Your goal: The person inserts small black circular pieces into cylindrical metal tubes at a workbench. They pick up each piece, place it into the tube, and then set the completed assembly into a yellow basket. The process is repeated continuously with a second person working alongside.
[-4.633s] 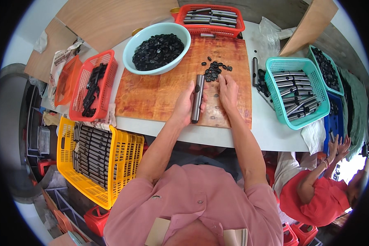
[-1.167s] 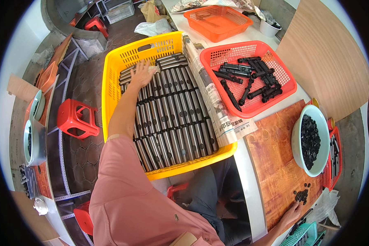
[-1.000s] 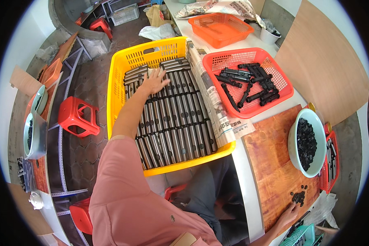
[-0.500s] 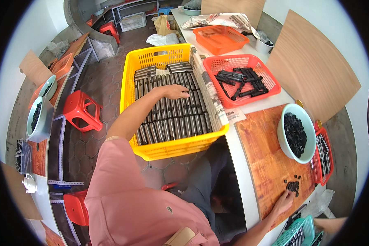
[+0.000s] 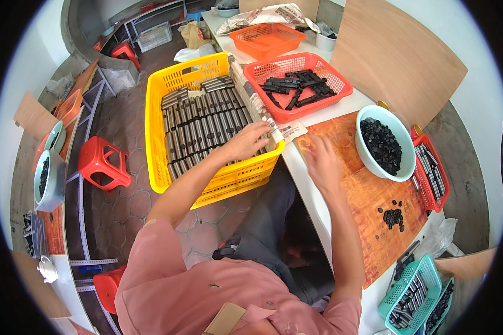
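My left hand (image 5: 249, 142) is over the near right corner of a yellow plastic crate (image 5: 207, 199), its fingers extended toward the newspaper-lined side. No object shows in it. Rows of grey metal tubes with black parts (image 5: 207, 123) fill that crate. My right hand (image 5: 322, 160) hovers above the left edge of an orange-brown wooden board (image 5: 346, 209), smeared by motion, so whatever its fingers hold cannot be made out. On the board lies a small heap of black rings or caps (image 5: 393, 218). A pale green bowl (image 5: 409, 167) beyond it is full of similar black pieces.
A red basket (image 5: 341, 95) of black tubular parts stands on the white table, with an orange basket (image 5: 257, 50) behind. At the right are a narrow red basket (image 5: 442, 192) of tubes and a teal basket (image 5: 390, 304). Red stools (image 5: 101, 159) stand at the left.
My right hand has left the heap of black pieces and moved far and left across the board. My left hand has drawn back from above the tubes to the crate's near right corner.
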Demonstrator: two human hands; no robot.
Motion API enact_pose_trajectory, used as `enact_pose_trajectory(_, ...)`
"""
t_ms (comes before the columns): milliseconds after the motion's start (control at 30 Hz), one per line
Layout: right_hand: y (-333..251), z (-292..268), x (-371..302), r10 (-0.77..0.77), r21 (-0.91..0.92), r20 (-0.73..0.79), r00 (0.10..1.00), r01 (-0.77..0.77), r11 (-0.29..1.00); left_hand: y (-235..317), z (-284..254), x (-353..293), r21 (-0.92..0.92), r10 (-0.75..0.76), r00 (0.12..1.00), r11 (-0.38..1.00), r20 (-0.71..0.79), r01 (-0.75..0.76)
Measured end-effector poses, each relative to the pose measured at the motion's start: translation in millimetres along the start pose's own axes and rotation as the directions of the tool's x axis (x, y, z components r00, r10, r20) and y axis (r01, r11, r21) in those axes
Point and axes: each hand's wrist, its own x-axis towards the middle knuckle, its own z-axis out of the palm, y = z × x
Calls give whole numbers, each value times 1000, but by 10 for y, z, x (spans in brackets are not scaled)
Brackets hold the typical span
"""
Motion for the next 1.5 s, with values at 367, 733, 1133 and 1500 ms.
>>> enact_pose_trajectory(367, 146, 817, 1467, -173, -165, -145, 974, 148, 975, 82, -98, 225, 139, 193, 973, 975, -127, -175)
enact_pose_trajectory(733, 80, 153, 1971, 121, -37, -197, 973, -130, 991, -367, 168, 1558, 256, 127, 981, 953, 149, -163)
enact_pose_trajectory(1133, 628, 384, 1663, 68, -173, -189, 980, -102, 980, -508, -122, 1497, 296, 293, 954, 908, 59, -297)
enact_pose_trajectory(1500, 573, 433, 1665, -10, -618, -40, 999, -17, 786, -651, -57, 1203, -62, 180, 976, 980, -121, -188)
